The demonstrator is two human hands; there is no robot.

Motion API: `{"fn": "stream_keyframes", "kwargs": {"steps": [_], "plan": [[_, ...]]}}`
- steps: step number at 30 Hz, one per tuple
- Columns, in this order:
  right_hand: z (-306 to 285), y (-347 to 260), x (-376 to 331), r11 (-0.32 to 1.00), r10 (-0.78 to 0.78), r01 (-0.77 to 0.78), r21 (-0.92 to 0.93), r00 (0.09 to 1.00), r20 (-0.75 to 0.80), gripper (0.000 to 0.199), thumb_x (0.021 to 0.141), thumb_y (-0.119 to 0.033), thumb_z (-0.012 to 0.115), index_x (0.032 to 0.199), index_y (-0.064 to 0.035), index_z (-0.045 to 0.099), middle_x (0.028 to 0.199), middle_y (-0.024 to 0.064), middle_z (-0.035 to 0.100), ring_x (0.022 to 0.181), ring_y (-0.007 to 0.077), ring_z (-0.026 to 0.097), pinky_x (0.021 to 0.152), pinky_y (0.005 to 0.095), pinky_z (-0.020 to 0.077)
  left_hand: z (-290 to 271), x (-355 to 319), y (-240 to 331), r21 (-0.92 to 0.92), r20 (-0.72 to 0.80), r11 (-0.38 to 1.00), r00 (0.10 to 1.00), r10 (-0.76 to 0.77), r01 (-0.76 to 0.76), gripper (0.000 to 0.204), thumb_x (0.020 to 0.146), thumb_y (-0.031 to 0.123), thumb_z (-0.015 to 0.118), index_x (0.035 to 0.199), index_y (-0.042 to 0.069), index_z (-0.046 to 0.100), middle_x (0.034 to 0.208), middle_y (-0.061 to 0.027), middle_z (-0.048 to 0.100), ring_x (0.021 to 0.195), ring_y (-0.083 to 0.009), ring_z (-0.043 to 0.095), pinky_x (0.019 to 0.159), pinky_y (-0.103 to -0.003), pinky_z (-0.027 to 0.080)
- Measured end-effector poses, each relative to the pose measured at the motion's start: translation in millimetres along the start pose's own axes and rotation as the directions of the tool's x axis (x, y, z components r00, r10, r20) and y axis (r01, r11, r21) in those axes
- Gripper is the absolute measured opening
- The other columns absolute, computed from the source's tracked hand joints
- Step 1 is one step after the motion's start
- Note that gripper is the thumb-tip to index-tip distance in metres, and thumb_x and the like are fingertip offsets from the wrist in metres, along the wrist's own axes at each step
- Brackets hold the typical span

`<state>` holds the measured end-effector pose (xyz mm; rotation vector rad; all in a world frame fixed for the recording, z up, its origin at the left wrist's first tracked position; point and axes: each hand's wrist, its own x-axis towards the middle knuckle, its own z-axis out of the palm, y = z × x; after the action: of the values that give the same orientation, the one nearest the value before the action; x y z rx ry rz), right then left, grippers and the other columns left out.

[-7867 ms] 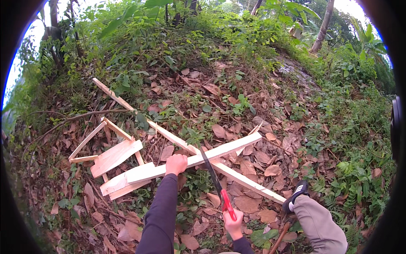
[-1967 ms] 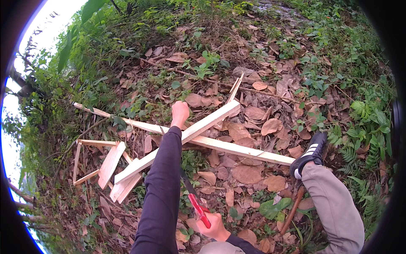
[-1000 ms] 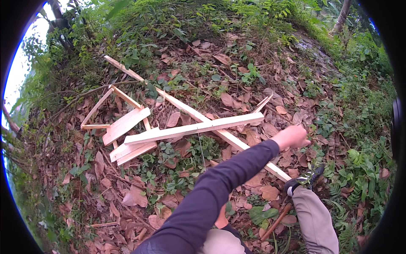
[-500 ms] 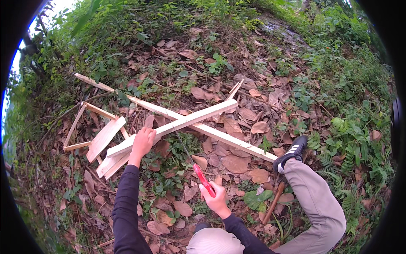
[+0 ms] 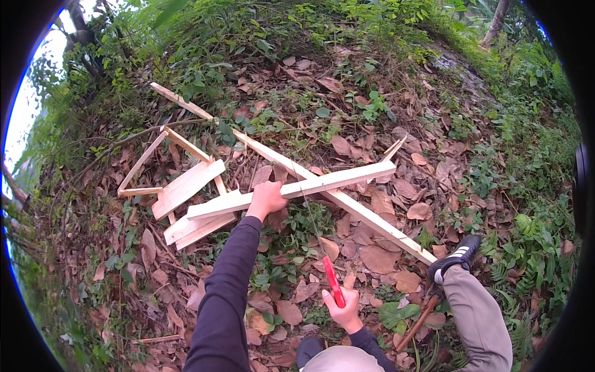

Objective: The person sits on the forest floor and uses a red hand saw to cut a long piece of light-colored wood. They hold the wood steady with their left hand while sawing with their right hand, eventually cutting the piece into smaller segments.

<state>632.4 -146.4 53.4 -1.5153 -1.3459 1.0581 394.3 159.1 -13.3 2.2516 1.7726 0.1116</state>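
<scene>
My left hand (image 5: 268, 198) is closed round a pale wooden board (image 5: 353, 175) and presses it from above. In my right hand (image 5: 344, 309) is a hand saw with a red handle (image 5: 333, 283). The saw's thin blade (image 5: 313, 224) runs up to the board's near edge, just right of my left hand. That board lies across a longer wooden strip (image 5: 372, 221), which slants from far left to near right. The strip's near end is beside my shoe (image 5: 457, 257). How deep the blade sits in the wood cannot be made out.
Left of the board are a flat wooden piece (image 5: 189, 188), a thin wooden frame (image 5: 144, 160) and more board ends (image 5: 201, 230). A tool with a brown wooden handle (image 5: 416, 323) lies by my leg. Dry leaves (image 5: 378, 259) and green plants (image 5: 520, 239) cover the ground.
The view has swung left, so the scene lies further right in the picture. My left hand has shifted along the board, nearer the blade. The saw stays in my right hand.
</scene>
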Motion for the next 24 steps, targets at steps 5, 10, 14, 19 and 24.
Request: {"fn": "stream_keyframes", "kwargs": {"steps": [5, 10, 14, 19, 24], "plan": [[7.2, -14.8, 17.8, 0.995, 0.045, -0.045, 0.087, 0.999, 0.009, 0.033, 0.086, -0.013, 0.074, 0.062, -0.0055, 0.052, 0.049, -0.0008, 0.044, 0.045, 0.0065, 0.039, 0.044, 0.0294, 0.0309, 3.7, -3.5, -16.6, -0.015, -0.065, 0.999, 0.997, -0.033, 0.032, 0.033, 0.077, 0.033, 0.069, 0.09, 0.003, 0.067, 0.084, -0.022, 0.07, 0.086, -0.041, 0.069, 0.078, -0.051, 0.054], [-7.5, 1.3, 5.3, 0.992, 0.092, -0.093, 0.081, 0.996, 0.014, 0.033, 0.084, -0.01, 0.074, 0.06, -0.0057, 0.052, 0.049, 0.0, 0.047, 0.042, 0.009, 0.043, 0.044, 0.0281, 0.0331, -11.2, 0.8, -0.2, 0.062, 0.017, 0.998, 1.0, -0.013, 0.012, 0.033, 0.075, 0.03, 0.071, 0.094, 0.003, 0.067, 0.089, -0.02, 0.071, 0.089, -0.0375, 0.07, 0.081, -0.048, 0.055], [1.8, -16.5, 8.3, 0.996, 0.036, -0.045, 0.078, 0.993, 0.112, 0.036, 0.078, -0.012, 0.082, 0.06, -0.0068, 0.052, 0.05, -0.0017, 0.049, 0.044, 0.0084, 0.045, 0.045, 0.027, 0.0354, -2.1, -13.5, -21.3, -0.004, -0.025, 0.999, 0.998, -0.055, 0.054, 0.031, 0.075, 0.032, 0.069, 0.09, 0.004, 0.066, 0.085, -0.019, 0.071, 0.087, -0.0396, 0.069, 0.078, -0.05, 0.054], [16.5, -6.2, 12.3, 0.991, -0.13, 0.132, -0.018, 0.988, 0.078, 0.028, 0.08, -0.011, 0.08, 0.068, -0.0048, 0.056, 0.052, 0.0024, 0.05, 0.044, 0.014, 0.051, 0.046, 0.0294, 0.0387, 0.1, -7.3, -23.0, -0.036, 0.048, 0.993, 0.993, -0.109, 0.111, 0.028, 0.076, 0.03, 0.068, 0.088, 0.005, 0.069, 0.091, -0.0199, 0.072, 0.091, -0.0399, 0.069, 0.083, -0.051, 0.054], [31.6, -3.1, 3.5, 0.999, 0.032, -0.031, 0.027, 0.998, -0.056, 0.022, 0.089, -0.011, 0.069, 0.072, -0.0014, 0.058, 0.052, -0.0023, 0.042, 0.046, 0.0059, 0.044, 0.046, 0.0276, 0.0327, 0.3, -7.7, -28.8, -0.017, 0.055, 0.996, 0.995, -0.089, 0.09, 0.026, 0.075, 0.025, 0.067, 0.09, 0.005, 0.071, 0.092, -0.0213, 0.072, 0.092, -0.0403, 0.069, 0.084, -0.05, 0.054]]}}
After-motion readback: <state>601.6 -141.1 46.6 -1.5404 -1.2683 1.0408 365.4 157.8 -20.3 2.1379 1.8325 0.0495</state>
